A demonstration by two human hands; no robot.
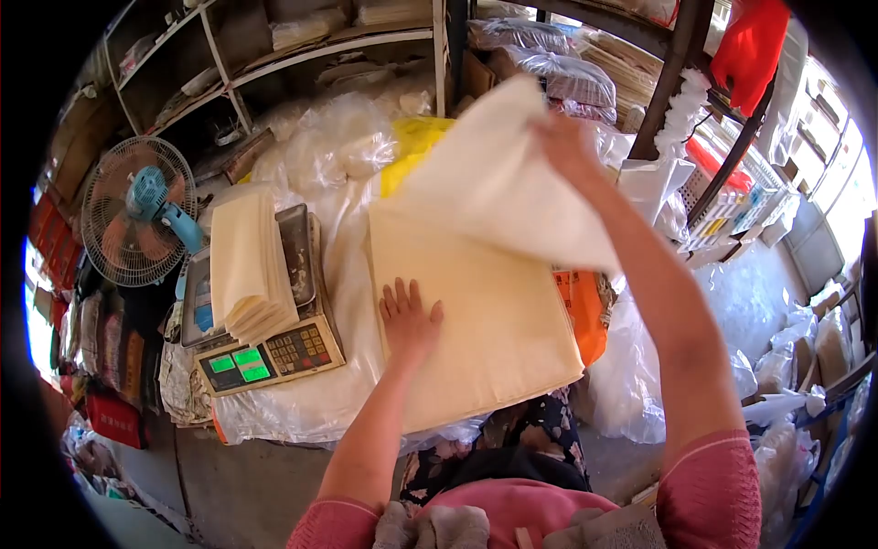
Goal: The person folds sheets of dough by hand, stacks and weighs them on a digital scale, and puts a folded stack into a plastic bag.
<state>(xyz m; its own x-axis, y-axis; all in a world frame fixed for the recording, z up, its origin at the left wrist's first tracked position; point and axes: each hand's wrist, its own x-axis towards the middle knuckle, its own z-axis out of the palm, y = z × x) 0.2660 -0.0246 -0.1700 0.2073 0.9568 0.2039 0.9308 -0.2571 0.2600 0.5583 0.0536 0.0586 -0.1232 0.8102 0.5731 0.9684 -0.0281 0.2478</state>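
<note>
My left hand (409, 320) lies flat, fingers spread, on a stack of large cream-coloured sheets (494, 343). Up at the far right of the stack, my right hand (565, 145) grips the edge of a single pale sheet (494, 174). That sheet is raised and bent, its lower part hanging over the back of the stack. To the left, folded cream sheets (247, 261) rest in a pile on the metal tray of a digital scale (274, 361) with lit green displays.
A fan (137, 210) stands left of the scale. Clear plastic bags (334, 137) and a yellow bag (416, 142) lie behind the stack. An orange bag (583, 320) shows at its right edge. Shelves (334, 44) run along the back, and a white basket (736, 206) stands at right.
</note>
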